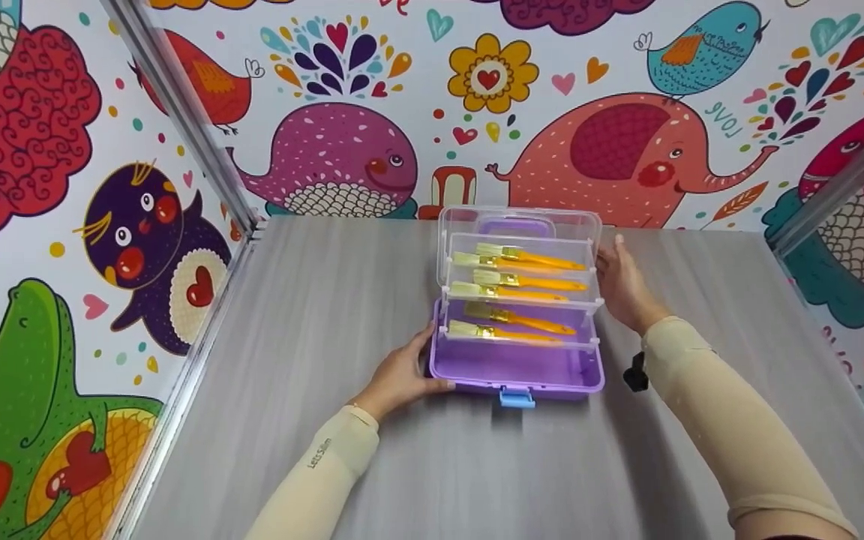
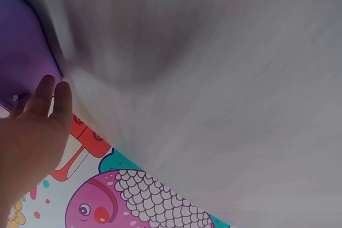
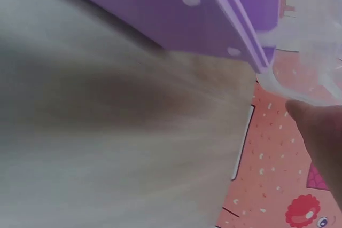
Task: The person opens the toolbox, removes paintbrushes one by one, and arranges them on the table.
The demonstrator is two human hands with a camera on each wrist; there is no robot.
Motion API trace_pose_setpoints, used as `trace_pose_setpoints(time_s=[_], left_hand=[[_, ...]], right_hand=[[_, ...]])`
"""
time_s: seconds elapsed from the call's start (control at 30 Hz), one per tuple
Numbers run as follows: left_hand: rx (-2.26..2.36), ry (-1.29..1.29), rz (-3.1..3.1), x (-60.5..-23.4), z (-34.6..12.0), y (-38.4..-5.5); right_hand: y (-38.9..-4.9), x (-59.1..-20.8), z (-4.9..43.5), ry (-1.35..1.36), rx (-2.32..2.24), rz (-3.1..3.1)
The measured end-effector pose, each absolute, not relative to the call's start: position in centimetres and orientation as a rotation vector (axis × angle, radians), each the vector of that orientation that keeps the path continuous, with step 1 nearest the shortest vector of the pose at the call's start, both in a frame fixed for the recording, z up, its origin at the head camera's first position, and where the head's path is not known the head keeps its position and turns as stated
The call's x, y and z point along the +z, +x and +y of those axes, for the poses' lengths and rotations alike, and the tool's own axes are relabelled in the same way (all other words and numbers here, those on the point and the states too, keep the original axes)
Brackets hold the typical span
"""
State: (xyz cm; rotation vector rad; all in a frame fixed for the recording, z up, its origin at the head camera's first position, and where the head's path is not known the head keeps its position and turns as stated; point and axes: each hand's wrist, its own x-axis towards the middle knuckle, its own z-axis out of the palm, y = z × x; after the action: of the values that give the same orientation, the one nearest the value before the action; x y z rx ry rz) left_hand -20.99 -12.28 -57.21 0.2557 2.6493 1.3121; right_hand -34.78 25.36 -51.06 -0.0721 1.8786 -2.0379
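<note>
A purple plastic box [image 1: 518,364] with a light-blue latch [image 1: 517,397] stands unfastened on the table. Its clear lid [image 1: 462,225] is raised at the back and carries a purple handle [image 1: 516,227]. Clear tiered trays [image 1: 582,304] rise over the base, holding several paintbrushes [image 1: 529,281] with orange handles and pale bristles. My left hand [image 1: 400,379] rests on the box's front left corner, thumb along the front, straight fingers [image 2: 63,100] against the side. At the right edge of the raised lid is my right hand [image 1: 627,285], one finger pointing up; a fingertip [image 3: 294,105] meets the lid's rim.
The grey wood-grain table [image 1: 304,300] reaches to a printed back wall [image 1: 432,97] close behind the lid. Metal-framed side panels [image 1: 177,112] stand at left and right. A small black object [image 1: 635,373] shows beside the right wrist.
</note>
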Motion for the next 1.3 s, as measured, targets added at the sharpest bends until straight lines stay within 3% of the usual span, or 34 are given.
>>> trace_pose_setpoints(time_s=[1.3], left_hand=[[1.225, 0.237, 2.674, -57.3, -12.3, -20.9]], right_hand=[[-36.0, -54.4, 25.1, 0.018, -1.941, 1.710]])
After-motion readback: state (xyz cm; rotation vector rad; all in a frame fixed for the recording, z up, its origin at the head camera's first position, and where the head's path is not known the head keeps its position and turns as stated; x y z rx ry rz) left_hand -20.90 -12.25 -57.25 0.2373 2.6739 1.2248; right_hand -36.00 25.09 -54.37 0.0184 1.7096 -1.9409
